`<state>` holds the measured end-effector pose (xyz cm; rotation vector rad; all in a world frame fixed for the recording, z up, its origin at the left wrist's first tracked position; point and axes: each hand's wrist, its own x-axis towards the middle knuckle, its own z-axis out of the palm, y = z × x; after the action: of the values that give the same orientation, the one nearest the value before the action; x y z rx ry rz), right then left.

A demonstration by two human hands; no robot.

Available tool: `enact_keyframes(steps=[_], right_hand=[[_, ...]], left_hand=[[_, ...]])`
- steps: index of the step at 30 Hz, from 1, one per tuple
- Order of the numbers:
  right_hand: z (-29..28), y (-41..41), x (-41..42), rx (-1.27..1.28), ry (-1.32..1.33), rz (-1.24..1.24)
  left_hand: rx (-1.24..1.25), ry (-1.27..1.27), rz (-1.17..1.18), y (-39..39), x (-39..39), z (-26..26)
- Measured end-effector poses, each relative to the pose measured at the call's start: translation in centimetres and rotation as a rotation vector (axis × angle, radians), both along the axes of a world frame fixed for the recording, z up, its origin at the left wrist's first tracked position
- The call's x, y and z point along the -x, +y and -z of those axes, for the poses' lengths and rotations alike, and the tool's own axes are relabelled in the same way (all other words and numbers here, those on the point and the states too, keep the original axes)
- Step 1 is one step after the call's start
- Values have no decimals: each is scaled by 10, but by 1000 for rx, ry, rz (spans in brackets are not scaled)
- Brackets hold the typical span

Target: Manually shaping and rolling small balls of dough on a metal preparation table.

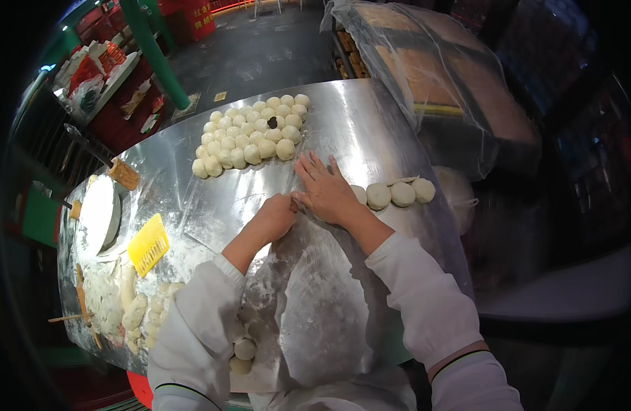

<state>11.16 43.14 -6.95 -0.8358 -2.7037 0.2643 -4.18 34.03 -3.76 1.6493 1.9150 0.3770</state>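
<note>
My left hand [278, 218] is curled low over the floured metal tabletop [323, 287]; its palm side is hidden, so I cannot tell if anything is inside. My right hand [326, 191] lies palm down with fingers spread, its thumb touching the left hand. Right of it runs a short row of dough balls [402, 194], with a thin pale strip behind them. Beyond my hands, many dough balls [242, 141] sit packed in rows, with a small dark object [272, 122] among them. More dough balls [245, 349] lie near my left forearm, partly hidden by the sleeve.
At left are a yellow plastic dough scraper [149, 244], an overexposed white round vessel [98, 216], a dough mass [103, 295], dough pieces [134, 311] and a thin rolling pin [84, 303]. A plastic-covered rack [423, 67] adjoins the table's far right. A green post [158, 56] stands beyond.
</note>
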Motion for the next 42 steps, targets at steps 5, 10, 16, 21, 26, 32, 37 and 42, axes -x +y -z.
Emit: enact_keyframes(steps=[5, 10, 16, 21, 26, 32, 37, 42], right_hand=[[-9, -4, 3, -49, -32, 16], [-2, -6, -1, 155, -136, 58], [-17, 13, -65, -67, -57, 221], [-8, 21, -82, 56, -104, 259], [-7, 43, -151, -146, -47, 467], [-16, -5, -127, -299, 157, 343], [-58, -194, -42, 425, 266, -201], [-46, -297, -4, 463, 146, -349]], left_hand=[[-37, -51, 53, -44, 27, -59], [-138, -269, -69, -98, 22, -107], [-311, -457, -306, -224, 57, -112], [-425, -445, -679, -306, 73, -86], [-611, -323, -887, -395, 91, -67], [-826, -308, -1086, -424, 84, -4], [-922, -319, -1206, -445, 62, 33], [-889, -362, -1168, -439, 51, 34]])
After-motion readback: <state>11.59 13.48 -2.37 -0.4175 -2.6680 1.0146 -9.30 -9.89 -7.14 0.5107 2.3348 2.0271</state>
